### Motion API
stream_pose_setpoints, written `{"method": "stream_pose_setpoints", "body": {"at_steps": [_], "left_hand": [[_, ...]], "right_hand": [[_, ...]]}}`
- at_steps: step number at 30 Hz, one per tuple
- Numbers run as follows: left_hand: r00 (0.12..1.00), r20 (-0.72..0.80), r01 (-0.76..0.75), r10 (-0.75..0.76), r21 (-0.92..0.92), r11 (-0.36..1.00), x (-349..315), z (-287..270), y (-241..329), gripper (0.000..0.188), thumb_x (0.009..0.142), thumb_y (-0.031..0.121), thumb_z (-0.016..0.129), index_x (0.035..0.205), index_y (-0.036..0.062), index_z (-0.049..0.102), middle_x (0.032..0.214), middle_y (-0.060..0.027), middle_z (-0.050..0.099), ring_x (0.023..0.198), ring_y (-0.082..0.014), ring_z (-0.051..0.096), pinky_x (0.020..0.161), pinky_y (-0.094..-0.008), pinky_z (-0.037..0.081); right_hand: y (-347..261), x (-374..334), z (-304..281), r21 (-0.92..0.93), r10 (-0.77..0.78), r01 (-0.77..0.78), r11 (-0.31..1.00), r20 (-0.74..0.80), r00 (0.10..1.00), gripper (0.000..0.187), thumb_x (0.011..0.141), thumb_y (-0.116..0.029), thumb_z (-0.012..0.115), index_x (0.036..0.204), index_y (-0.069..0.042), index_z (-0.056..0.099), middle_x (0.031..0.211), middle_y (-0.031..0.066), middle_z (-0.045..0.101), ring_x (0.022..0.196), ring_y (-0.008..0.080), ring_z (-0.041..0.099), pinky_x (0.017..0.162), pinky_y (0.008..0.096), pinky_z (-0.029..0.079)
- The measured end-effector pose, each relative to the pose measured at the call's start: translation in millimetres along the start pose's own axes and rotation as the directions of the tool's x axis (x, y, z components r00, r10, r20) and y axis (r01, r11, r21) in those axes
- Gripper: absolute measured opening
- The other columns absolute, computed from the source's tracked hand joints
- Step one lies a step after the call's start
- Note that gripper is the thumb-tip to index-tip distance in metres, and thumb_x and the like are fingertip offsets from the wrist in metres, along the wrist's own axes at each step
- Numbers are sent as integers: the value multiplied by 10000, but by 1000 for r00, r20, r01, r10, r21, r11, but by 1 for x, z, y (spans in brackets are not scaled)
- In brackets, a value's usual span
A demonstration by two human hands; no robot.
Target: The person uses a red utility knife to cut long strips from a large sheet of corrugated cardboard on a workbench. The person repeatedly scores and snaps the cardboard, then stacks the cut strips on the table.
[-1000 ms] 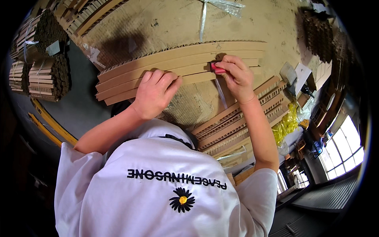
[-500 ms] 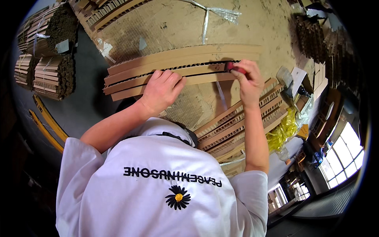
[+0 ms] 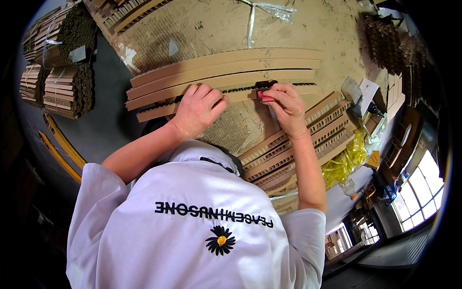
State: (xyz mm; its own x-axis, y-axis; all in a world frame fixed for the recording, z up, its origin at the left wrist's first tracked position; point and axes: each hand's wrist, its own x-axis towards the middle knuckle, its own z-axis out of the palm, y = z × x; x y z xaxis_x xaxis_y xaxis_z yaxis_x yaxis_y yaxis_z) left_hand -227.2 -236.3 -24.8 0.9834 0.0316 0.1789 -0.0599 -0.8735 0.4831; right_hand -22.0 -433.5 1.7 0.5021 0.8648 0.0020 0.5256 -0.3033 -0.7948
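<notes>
Several long honeycomb-cored cardboard strips lie side by side across the work surface in front of me. My left hand is closed over the nearest strip left of its middle, with bent fingers reaching the gap behind it. My right hand pinches a small red tool with a dark head, whose exact kind I cannot make out. The tool sits at the nearest strip, right of its middle. A jagged dark core edge shows along the gap between this strip and the one behind.
Another stack of cardboard strips lies at the near right, beside yellow plastic film. Tied strip bundles stand on the floor at left, near yellow metal bars. Clear tape lies on the brown work surface farther back.
My right hand and the red tool have moved left and nearer to me. The jagged dark gap now shows behind the nearest strip instead of farther back. My left hand has stayed nearly in place.
</notes>
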Motion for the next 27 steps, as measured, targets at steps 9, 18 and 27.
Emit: {"method": "stream_pose_setpoints", "body": {"at_steps": [9,18,27], "left_hand": [[1000,17,-17,17,-5,1000,4,-1,-1,276,784,158,626,1051,105,676,942,-31,581,898,-230,565,776,-375,447],[999,36,-5,6,-20,1000,4,2,-3,311,761,134,694,1070,103,696,1000,-34,606,947,-237,582,797,-373,443],[973,99,205,-211,61,977,15,-18,-18,1183,622,394,925,1564,23,314,1651,-203,262,1526,-432,234,1219,-574,202]], "right_hand": [[3,2,2,-93,-62,63,994,8,998,223,728,-37,812,939,-74,752,948,74,690,888,284,673,737,367,544],[8,5,0,-105,-79,78,991,-10,997,197,734,-114,826,914,-127,746,960,19,694,809,241,685,660,340,548],[14,5,-3,-100,-99,100,990,16,995,172,727,-101,809,874,-126,722,966,3,683,813,241,683,658,352,549]]}}
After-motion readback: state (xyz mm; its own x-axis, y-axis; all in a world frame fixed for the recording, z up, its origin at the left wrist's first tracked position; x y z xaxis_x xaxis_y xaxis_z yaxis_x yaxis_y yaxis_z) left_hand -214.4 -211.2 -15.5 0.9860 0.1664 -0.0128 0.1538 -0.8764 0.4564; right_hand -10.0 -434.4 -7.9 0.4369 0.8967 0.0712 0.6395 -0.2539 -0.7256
